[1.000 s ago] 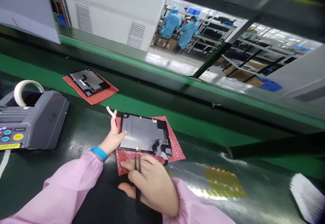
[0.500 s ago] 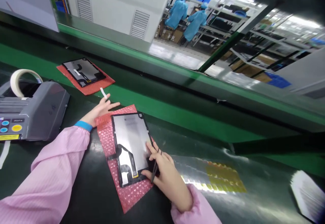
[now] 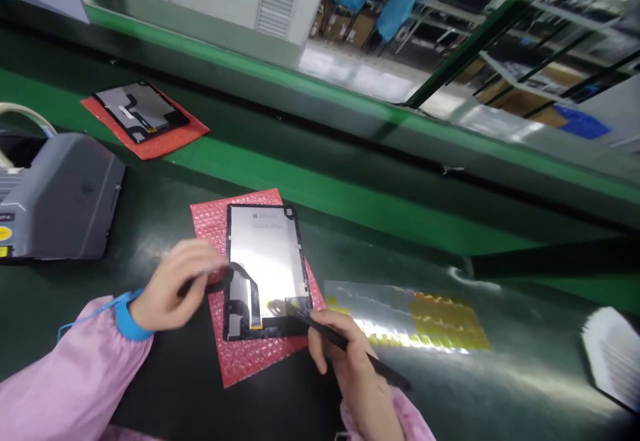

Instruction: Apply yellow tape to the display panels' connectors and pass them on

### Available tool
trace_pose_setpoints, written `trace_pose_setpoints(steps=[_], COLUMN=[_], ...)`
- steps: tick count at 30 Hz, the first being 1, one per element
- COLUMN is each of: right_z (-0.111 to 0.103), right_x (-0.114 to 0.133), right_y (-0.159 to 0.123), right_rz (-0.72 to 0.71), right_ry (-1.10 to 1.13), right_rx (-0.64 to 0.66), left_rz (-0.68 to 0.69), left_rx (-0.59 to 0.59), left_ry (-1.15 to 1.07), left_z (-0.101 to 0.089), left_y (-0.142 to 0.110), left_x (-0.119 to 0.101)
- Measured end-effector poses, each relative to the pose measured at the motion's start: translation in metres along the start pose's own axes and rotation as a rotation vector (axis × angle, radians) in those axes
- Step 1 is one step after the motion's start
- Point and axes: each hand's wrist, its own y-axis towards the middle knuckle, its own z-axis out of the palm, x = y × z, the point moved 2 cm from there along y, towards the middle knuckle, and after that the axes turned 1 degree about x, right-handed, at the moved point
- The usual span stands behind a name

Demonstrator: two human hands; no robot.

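A tablet display panel (image 3: 270, 248) lies with its pale back up on a red bubble-wrap bag (image 3: 210, 221). On its lower left, a black flex cable (image 3: 249, 280) bends down to a yellow-edged connector (image 3: 256, 325). My left hand (image 3: 183, 288) is at the panel's left edge, thumb and fingers closed on the dark end of that cable, which they partly hide. My right hand (image 3: 345, 344) grips black tweezers (image 3: 370, 358), their tips over the panel's lower right corner. A small blurred yellowish patch shows beside the tips; whether they hold it I cannot tell.
A second panel (image 3: 145, 104) rests on another red bag (image 3: 175, 138) at the back left. The grey tape dispenser (image 3: 75, 194) stands at left. Right of the panel lies a clear sheet with yellow film pieces (image 3: 445, 321); a white stack (image 3: 613, 354) sits far right.
My left hand has come back from beyond the bag to the cable; the white strip at its fingers is out of sight. My right hand has shifted right, tweezers now pointing onto the panel.
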Motion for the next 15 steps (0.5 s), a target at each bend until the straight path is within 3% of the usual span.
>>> trace_pose_setpoints(steps=[3,6,11,15], right_z=[0.006,0.011,0.011,0.013], right_x=[-0.018,-0.023,-0.014,-0.009], right_y=[-0.003,-0.003,-0.003,-0.002], right_rz=[0.193,0.269,0.349,0.307], right_ry=[0.129,0.214,0.214,0.166], right_rx=[-0.053,-0.015,0.006,-0.028], left_rz=[0.120,0.157,0.028,-0.052], left_rx=[0.267,0.421,0.495,0.505], left_ry=[-0.156,-0.246,-0.297,-0.362], left_z=[0.011,0.017,0.021,0.023], left_y=[-0.002,0.000,0.001,0.002], left_x=[-0.026,-0.032,-0.021,-0.019])
